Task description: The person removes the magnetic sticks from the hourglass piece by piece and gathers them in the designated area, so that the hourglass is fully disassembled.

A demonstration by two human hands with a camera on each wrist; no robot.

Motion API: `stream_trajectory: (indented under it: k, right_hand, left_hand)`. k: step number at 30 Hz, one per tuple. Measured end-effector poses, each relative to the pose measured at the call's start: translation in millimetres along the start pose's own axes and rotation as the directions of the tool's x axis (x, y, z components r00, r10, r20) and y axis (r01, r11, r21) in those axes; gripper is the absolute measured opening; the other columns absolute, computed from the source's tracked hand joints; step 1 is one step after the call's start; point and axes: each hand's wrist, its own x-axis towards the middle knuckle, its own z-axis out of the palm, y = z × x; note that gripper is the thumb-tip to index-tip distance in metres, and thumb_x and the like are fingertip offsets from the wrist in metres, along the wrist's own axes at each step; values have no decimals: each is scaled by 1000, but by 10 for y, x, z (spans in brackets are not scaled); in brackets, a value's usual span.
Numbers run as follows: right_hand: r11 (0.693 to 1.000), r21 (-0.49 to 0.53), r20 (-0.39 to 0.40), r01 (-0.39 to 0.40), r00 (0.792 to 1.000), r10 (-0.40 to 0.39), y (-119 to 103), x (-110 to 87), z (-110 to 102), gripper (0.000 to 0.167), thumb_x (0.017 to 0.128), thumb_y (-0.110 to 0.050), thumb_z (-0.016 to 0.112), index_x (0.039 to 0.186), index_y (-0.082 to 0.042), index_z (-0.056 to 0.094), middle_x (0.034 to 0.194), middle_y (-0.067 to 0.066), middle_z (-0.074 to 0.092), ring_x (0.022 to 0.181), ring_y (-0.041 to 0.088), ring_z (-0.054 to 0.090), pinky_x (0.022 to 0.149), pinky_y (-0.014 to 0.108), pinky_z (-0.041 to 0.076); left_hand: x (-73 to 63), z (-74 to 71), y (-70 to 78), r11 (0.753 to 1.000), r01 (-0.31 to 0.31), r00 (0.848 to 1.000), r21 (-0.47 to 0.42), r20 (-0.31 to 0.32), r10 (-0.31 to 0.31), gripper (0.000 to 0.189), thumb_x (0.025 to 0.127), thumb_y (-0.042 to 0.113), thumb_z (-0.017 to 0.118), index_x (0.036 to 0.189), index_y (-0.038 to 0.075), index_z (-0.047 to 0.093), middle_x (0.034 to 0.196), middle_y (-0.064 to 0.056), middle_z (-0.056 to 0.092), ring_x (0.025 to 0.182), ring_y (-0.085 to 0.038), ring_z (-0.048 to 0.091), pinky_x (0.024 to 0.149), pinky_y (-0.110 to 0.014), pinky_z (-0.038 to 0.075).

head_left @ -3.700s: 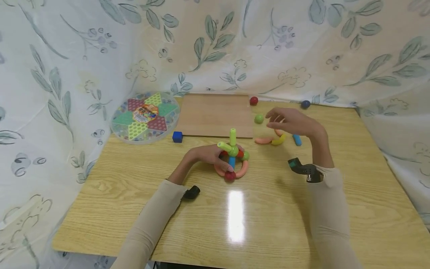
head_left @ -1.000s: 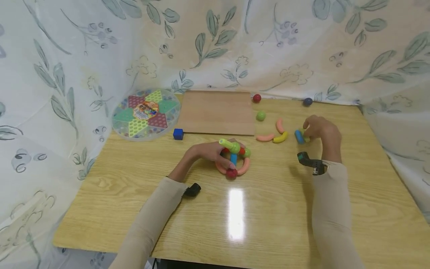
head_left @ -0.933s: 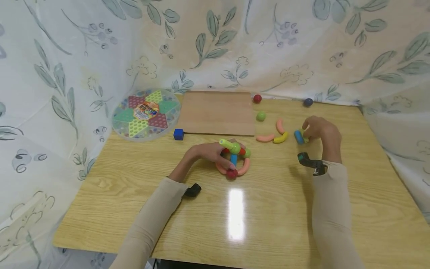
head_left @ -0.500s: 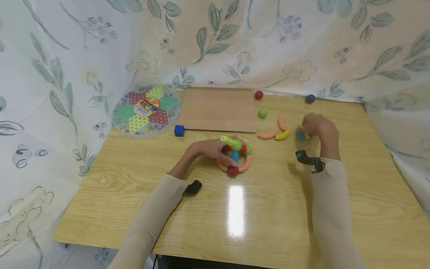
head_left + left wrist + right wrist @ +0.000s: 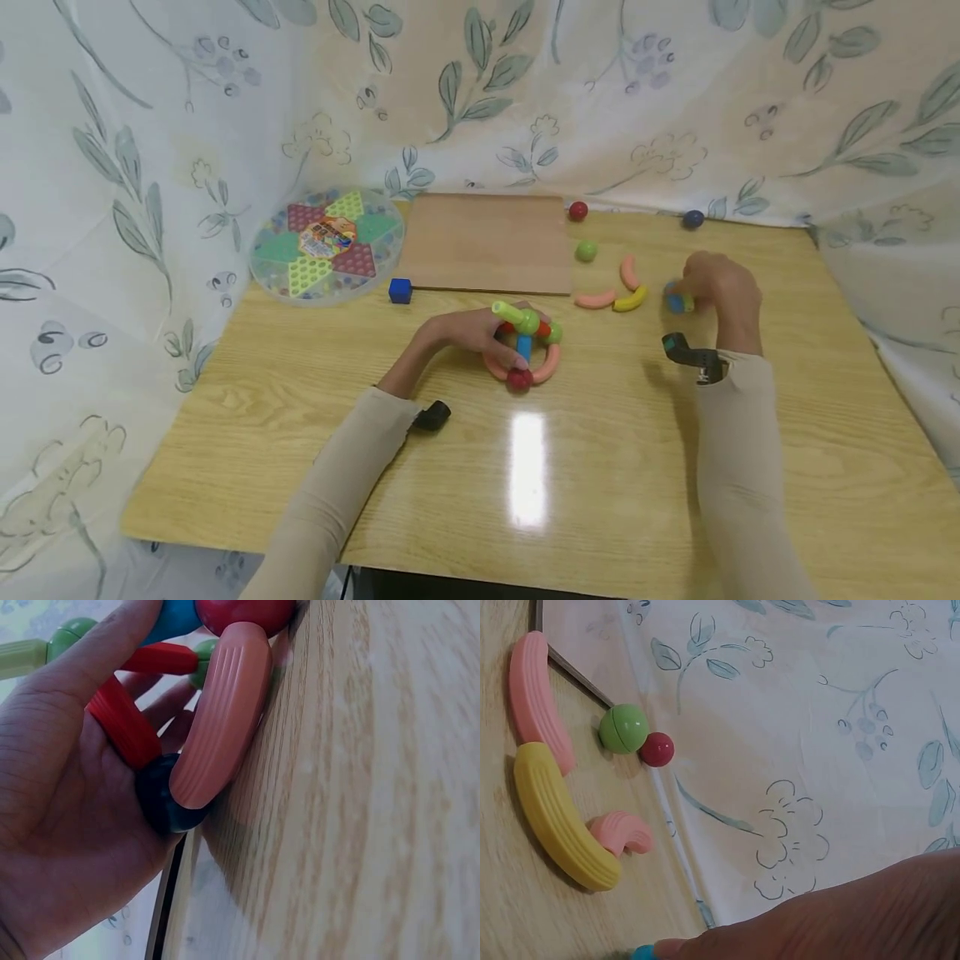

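Note:
My left hand (image 5: pixel 472 332) grips a toy build of magnetic rods and balls (image 5: pixel 551 360) standing on the table. It has curved pink rods around its base, a red ball (image 5: pixel 519 380) in front, a blue upright rod (image 5: pixel 524 348), and a light green rod (image 5: pixel 507 312) slanting out from a green ball. In the left wrist view, the fingers curl round a red rod (image 5: pixel 124 724) and a dark ball (image 5: pixel 161 795). At the right, my right hand (image 5: pixel 718 287) pinches a short blue rod (image 5: pixel 675 302), with a light green piece (image 5: pixel 688 303) beside it, partly hidden by fingers.
Between the hands lie two curved pink rods (image 5: pixel 596 300) and a yellow one (image 5: pixel 630 299). Green (image 5: pixel 587 251), red (image 5: pixel 577 211) and dark blue (image 5: pixel 693 219) balls sit behind. A wooden board (image 5: pixel 487 243), blue cube (image 5: pixel 401 291) and round game board (image 5: pixel 327 242) are further left.
The upright light green rod has gone from the build. My right hand has moved right and down, and now holds the blue rod, which has shifted slightly. The left hand keeps its grip.

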Motion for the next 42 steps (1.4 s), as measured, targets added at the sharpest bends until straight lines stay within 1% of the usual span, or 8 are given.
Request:
stream_trajectory:
  k: [4,8,15,25,29,33,37,42]
  right_hand:
    - [1000,-21,-2,4,1000,-4,-36,-75,-54,47,103,-37,57,120,7,51,120,31,61,99,44,66,78,50,50]
    - [991,-72,-32,116,992,-118,-152,-82,-136,62,106,-35,54,146,11,40,151,39,42,129,58,50,102,69,45]
    - [903,30,-154,428,895,-419,-710,-348,-186,48,108,-30,58,138,7,54,131,35,62,120,49,61,98,63,50]
    - [672,-7,-144,740,664,-733,-1531,-744,180,31,103,-19,67,126,2,66,105,13,75,94,24,72,83,42,59]
    - [628,-3,-87,778,626,-775,-1715,-839,329,40,99,-24,74,130,-1,65,105,8,73,93,19,68,84,38,58]
    - [620,-13,-46,784,619,-784,-1804,-881,417,47,94,-27,79,132,-3,65,107,6,71,94,19,64,85,37,55]
    - [617,-34,-34,786,616,-787,-1846,-883,473,35,92,-21,81,122,-6,71,106,3,69,92,19,62,82,32,53]
    - [574,-81,-44,815,573,-819,-1885,-878,557,21,89,-16,84,105,-7,74,95,1,65,85,18,59,77,28,51]
  left_hand:
    - [-6,11,-13,1000,12,1000,-4,0,-12,70,94,19,78,153,11,40,146,-7,54,132,-18,50,122,-38,37]
    - [-10,25,-9,1000,16,1000,-4,-3,-16,68,95,18,78,152,12,40,144,-8,55,129,-17,51,120,-37,39]
    - [-11,4,27,1000,14,1000,11,-5,-14,71,95,20,78,154,13,40,146,-5,55,130,-16,51,120,-36,39]
    - [-13,38,48,999,-31,999,22,22,31,68,96,19,76,154,9,42,146,-9,53,128,-17,50,118,-34,40]
    - [-3,10,55,999,-32,999,40,34,30,59,96,19,75,148,10,49,139,-5,57,123,-13,50,113,-30,42]
    - [11,-21,71,998,-21,999,53,29,19,44,96,18,75,136,7,58,123,-2,59,111,-11,50,101,-27,45]
    - [3,-6,67,999,-17,999,45,37,15,41,97,17,74,133,5,58,120,-1,56,109,-11,48,98,-27,44]
    - [-8,62,29,999,-17,999,31,38,16,36,97,15,73,129,6,59,117,2,55,109,-9,48,98,-25,44]
